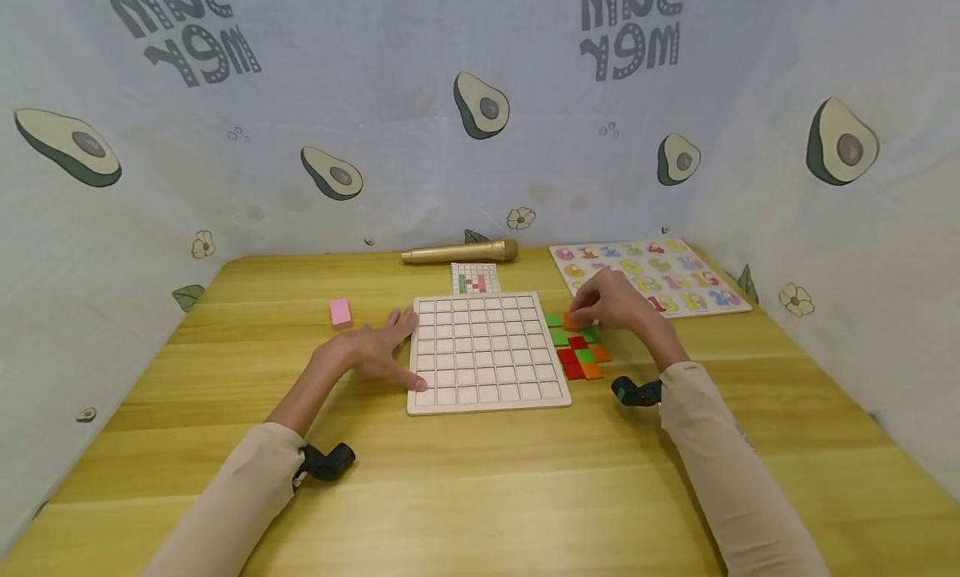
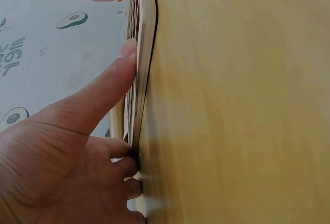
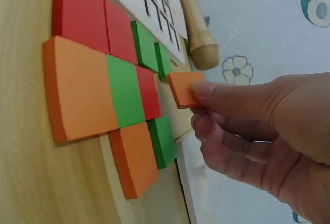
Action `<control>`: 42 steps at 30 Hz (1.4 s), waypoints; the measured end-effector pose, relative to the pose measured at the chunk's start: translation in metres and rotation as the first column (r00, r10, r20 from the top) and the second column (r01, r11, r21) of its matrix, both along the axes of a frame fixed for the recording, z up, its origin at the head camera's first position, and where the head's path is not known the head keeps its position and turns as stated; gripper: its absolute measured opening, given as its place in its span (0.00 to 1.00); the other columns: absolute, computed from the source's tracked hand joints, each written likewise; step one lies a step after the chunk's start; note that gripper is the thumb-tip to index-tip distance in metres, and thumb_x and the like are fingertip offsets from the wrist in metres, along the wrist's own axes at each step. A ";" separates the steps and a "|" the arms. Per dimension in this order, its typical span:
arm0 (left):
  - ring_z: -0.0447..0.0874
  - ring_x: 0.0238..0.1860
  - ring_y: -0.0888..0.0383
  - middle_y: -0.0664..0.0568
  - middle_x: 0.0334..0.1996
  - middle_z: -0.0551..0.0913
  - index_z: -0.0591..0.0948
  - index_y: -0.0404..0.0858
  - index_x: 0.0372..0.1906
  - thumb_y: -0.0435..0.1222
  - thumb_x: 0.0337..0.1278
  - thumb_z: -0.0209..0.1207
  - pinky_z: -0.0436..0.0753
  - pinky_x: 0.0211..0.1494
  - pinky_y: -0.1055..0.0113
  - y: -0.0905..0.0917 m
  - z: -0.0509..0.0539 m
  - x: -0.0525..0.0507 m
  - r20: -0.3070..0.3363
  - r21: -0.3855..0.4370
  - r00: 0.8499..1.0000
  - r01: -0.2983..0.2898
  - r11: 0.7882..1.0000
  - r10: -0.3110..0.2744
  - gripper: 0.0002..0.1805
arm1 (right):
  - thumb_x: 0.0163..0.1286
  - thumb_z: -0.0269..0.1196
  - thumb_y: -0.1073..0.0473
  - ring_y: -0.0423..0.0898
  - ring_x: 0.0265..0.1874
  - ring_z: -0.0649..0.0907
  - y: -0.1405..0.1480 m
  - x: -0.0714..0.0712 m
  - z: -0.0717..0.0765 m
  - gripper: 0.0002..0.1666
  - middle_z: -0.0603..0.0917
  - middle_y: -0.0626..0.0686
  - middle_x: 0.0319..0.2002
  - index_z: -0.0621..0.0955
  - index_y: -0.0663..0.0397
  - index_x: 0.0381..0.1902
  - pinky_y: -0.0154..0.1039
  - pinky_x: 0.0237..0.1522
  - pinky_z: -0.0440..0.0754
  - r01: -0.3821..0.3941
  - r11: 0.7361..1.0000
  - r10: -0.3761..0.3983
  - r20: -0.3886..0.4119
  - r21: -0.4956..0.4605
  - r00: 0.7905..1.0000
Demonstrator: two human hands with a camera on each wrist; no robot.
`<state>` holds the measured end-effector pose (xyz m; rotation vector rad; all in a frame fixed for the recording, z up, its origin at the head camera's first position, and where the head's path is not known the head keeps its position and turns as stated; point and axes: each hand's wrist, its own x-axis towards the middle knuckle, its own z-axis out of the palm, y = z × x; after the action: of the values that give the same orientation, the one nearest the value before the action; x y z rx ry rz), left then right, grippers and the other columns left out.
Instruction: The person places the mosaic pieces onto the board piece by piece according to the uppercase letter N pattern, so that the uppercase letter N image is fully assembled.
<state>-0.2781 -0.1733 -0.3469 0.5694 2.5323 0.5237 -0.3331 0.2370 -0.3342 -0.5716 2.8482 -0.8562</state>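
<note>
A pale wooden grid board (image 1: 487,352) lies flat on the table, its squares bare. My left hand (image 1: 375,352) rests at the board's left side with fingers spread. In the left wrist view the thumb (image 2: 111,82) presses on the board's edge. My right hand (image 1: 611,300) pinches an orange square tile (image 3: 184,90) between thumb and fingers, just above the table. Below it lies a cluster of loose tiles: red tiles (image 3: 80,15), green tiles (image 3: 124,92) and orange tiles (image 3: 80,87), right of the board.
Behind the board lies a small pattern card (image 1: 475,278) with a gold microphone (image 1: 459,253) beyond it. A number puzzle board (image 1: 705,264) is at the back right. A pink block (image 1: 340,313) sits left of the board. A patterned cloth (image 1: 405,102) hangs behind the table.
</note>
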 end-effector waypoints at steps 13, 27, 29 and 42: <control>0.24 0.88 0.43 0.41 0.88 0.27 0.36 0.36 0.88 0.60 0.62 0.73 0.33 0.84 0.33 -0.001 -0.002 -0.002 0.002 -0.007 1.000 0.006 1.000 -0.006 0.71 | 0.77 0.68 0.67 0.53 0.28 0.87 -0.020 -0.005 -0.003 0.09 0.91 0.62 0.34 0.90 0.71 0.45 0.42 0.36 0.90 -0.013 0.980 0.024 0.052 -0.200 0.998; 0.25 0.88 0.45 0.43 0.88 0.27 0.36 0.37 0.89 0.61 0.62 0.73 0.33 0.84 0.33 0.006 -0.001 -0.004 -0.003 0.006 1.000 0.013 1.000 -0.013 0.72 | 0.80 0.64 0.69 0.55 0.28 0.91 -0.047 -0.008 -0.015 0.10 0.91 0.64 0.32 0.89 0.74 0.47 0.45 0.41 0.92 -0.058 0.961 0.085 0.088 -0.272 0.992; 0.25 0.88 0.45 0.43 0.88 0.27 0.36 0.37 0.89 0.60 0.62 0.74 0.34 0.84 0.33 0.006 -0.001 -0.004 0.000 0.004 1.000 0.007 1.000 -0.007 0.72 | 0.80 0.64 0.69 0.55 0.29 0.91 -0.051 -0.009 -0.017 0.10 0.91 0.65 0.33 0.89 0.75 0.47 0.45 0.40 0.92 -0.066 0.957 0.094 0.090 -0.281 0.991; 0.25 0.88 0.44 0.42 0.88 0.28 0.36 0.37 0.89 0.60 0.61 0.73 0.34 0.85 0.33 0.000 0.001 -0.003 -0.004 -0.006 1.000 -0.009 1.000 0.009 0.72 | 0.79 0.65 0.70 0.56 0.31 0.91 -0.066 -0.013 -0.015 0.10 0.92 0.64 0.35 0.89 0.74 0.47 0.44 0.40 0.92 -0.089 0.953 0.122 0.100 -0.291 0.987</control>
<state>-0.2809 -0.1730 -0.3458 0.5578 2.5400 0.5191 -0.3460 0.1706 -0.3493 -0.6738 2.5798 -1.2484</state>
